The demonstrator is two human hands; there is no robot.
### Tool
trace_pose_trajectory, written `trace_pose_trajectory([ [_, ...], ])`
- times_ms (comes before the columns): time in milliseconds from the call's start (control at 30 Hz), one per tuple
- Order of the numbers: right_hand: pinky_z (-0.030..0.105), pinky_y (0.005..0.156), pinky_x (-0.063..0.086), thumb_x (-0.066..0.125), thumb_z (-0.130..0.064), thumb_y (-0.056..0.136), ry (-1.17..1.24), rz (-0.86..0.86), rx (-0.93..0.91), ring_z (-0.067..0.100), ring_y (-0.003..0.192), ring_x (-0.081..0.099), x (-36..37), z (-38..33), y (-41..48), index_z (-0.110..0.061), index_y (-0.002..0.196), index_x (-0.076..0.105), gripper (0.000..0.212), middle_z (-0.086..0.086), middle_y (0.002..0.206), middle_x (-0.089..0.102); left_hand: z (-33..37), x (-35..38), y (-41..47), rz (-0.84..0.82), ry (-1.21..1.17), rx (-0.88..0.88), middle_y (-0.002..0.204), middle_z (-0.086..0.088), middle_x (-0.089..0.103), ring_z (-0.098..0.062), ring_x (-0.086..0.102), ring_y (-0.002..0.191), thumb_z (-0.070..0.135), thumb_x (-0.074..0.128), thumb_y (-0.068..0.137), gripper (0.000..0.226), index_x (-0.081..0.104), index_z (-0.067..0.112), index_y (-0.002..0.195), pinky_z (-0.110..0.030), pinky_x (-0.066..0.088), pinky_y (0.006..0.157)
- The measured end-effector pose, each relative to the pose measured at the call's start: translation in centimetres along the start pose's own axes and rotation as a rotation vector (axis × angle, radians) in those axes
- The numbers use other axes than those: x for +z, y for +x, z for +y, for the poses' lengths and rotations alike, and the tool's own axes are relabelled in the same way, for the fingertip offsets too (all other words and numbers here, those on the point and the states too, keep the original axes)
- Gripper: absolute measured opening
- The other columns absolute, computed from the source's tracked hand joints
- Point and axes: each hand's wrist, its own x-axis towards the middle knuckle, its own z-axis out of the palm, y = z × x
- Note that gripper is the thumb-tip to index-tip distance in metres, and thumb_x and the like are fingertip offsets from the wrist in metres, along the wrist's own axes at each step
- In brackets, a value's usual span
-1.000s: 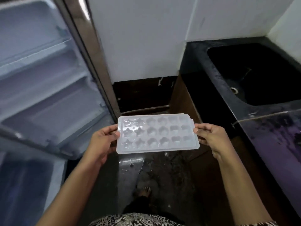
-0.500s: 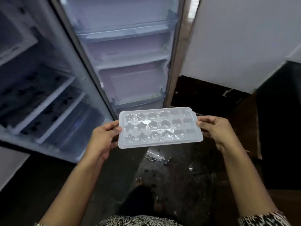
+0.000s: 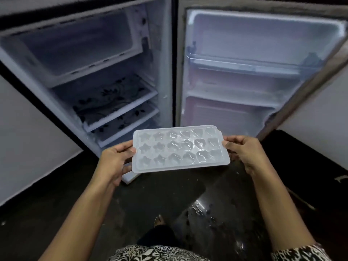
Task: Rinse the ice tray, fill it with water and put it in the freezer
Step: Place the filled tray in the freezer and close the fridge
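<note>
Head view: tray held level before the open fridge

A pale wall stands at far left, beside the fridge, whose inside faces the camera. At its top left is the freezer box, open at the front. Below it sit two shelves with a dark leaf pattern.

The left grip holds the tray's left end, thumb on the top rim and fingers curled beneath. The tray is clear white plastic with three rows of shaped cells, stars at the left and rounder forms at the right. It is held about level in the air, in front of the fridge's lower part, outside the cabinet and well below the freezer box. Its cells glint, but whether they hold water I cannot tell.

The right grip pinches the tray's right end, thumb on top and fingers under the rim.

Right of the fridge body, the door is swung wide open, with pale racks across its inner face. Another pale wall lies beyond it.

Under the tray the dark floor shows a wet, shiny patch toward the right. A foot shows near the middle, above a black-and-white patterned garment, and a matching sleeve is at the lower right.
</note>
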Motion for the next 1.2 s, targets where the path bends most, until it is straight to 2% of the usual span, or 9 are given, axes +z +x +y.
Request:
trace_pose_trajectory([
  [300, 0.016, 0.050, 0.051, 0.062, 0.003, 0.086, -0.078, -0.168, -0.031, 0.005, 0.051, 0.064, 7.7, -5.2, 7.9, -0.006, 0.085, 0.066, 0.010, -0.006, 0.059, 0.070, 3.9, -3.1, 5.2, 0.178, -0.076, -0.003, 0.090, 0.001, 0.069, -0.012, 0.065, 0.077, 0.001, 0.054, 0.094, 0.022, 0.064, 0.015, 0.107, -0.021, 0.053, 0.047],
  [433, 0.017, 0.051, 0.051, 0.062, 0.003, 0.086, -0.109, -0.247, -0.065, 0.006, 0.052, 0.064, 11.0, -7.7, 11.5, -0.006, 0.087, 0.067, 0.010, -0.006, 0.060, 0.070, 5.8, -4.1, 7.2, 0.261, -0.110, 0.007, 0.090, -0.001, 0.070, -0.013, 0.066, 0.075, 0.001, 0.055, 0.094, 0.024, 0.064, 0.012, 0.112, -0.021, 0.053, 0.047],
  [567, 0.020, 0.054, 0.052, 0.063, 0.000, 0.086, -0.157, -0.326, -0.122, 0.009, 0.057, 0.067, 14.2, -9.8, 15.6, -0.005, 0.093, 0.069, 0.010, 0.001, 0.072, 0.072, 7.0, -4.8, 9.5, 0.359, -0.130, 0.023, 0.092, -0.002, 0.070, -0.014, 0.066, 0.077, 0.001, 0.055, 0.094, 0.027, 0.063, 0.007, 0.119, -0.021, 0.052, 0.046],
  [733, 0.018, 0.053, 0.051, 0.062, 0.000, 0.087, -0.177, -0.458, -0.162, 0.008, 0.059, 0.067, 18.3, -12.4, 20.5, -0.005, 0.093, 0.069, 0.010, -0.001, 0.071, 0.072, 8.7, -5.2, 12.4, 0.483, -0.208, 0.059, 0.091, -0.002, 0.069, -0.008, 0.068, 0.064, 0.001, 0.056, 0.093, 0.029, 0.062, 0.005, 0.122, -0.019, 0.051, 0.046],
  [800, 0.018, 0.055, 0.052, 0.063, -0.001, 0.087, -0.199, -0.492, -0.181, 0.009, 0.062, 0.068, 19.8, -13.5, 22.2, -0.005, 0.093, 0.069, 0.009, 0.002, 0.077, 0.072, 9.3, -5.4, 13.4, 0.527, -0.228, 0.078, 0.091, -0.002, 0.069, -0.005, 0.068, 0.061, 0.000, 0.057, 0.093, 0.028, 0.062, 0.005, 0.120, -0.018, 0.052, 0.047],
  [900, 0.019, 0.057, 0.054, 0.064, -0.003, 0.087, -0.228, -0.531, -0.206, 0.011, 0.066, 0.068, 21.5, -15.3, 24.4, -0.009, 0.090, 0.069, 0.008, 0.004, 0.082, 0.071, 10.4, -5.4, 14.7, 0.565, -0.230, 0.105, 0.093, -0.001, 0.070, -0.005, 0.070, 0.066, 0.000, 0.057, 0.092, 0.028, 0.063, 0.004, 0.119, -0.019, 0.053, 0.050],
  [1000, 0.016, 0.054, 0.053, 0.063, -0.003, 0.087, -0.240, -0.573, -0.215, 0.005, 0.057, 0.066, 23.2, -16.8, 26.1, -0.010, 0.087, 0.067, 0.008, 0.001, 0.078, 0.069, 11.4, -5.4, 16.1, 0.594, -0.237, 0.126, 0.093, -0.001, 0.069, -0.008, 0.068, 0.073, -0.002, 0.056, 0.093, 0.028, 0.062, 0.005, 0.119, -0.019, 0.055, 0.051],
  [1100, 0.015, 0.053, 0.053, 0.062, -0.001, 0.088, -0.262, -0.598, -0.240, 0.002, 0.052, 0.064, 24.6, -18.2, 27.5, -0.005, 0.094, 0.066, 0.008, 0.001, 0.077, 0.067, 12.4, -5.6, 17.5, 0.621, -0.231, 0.151, 0.095, -0.003, 0.068, -0.012, 0.065, 0.081, -0.004, 0.055, 0.092, 0.030, 0.060, 0.001, 0.122, -0.018, 0.056, 0.054],
  [1200, 0.014, 0.049, 0.051, 0.060, 0.002, 0.088, -0.244, -0.628, -0.261, 0.002, 0.049, 0.062, 25.8, -19.5, 28.4, -0.001, 0.094, 0.064, 0.008, 0.003, 0.073, 0.065, 13.5, -6.0, 18.9, 0.633, -0.206, 0.189, 0.090, -0.001, 0.066, -0.009, 0.065, 0.074, -0.005, 0.053, 0.093, 0.031, 0.058, 0.002, 0.123, -0.016, 0.053, 0.050],
])
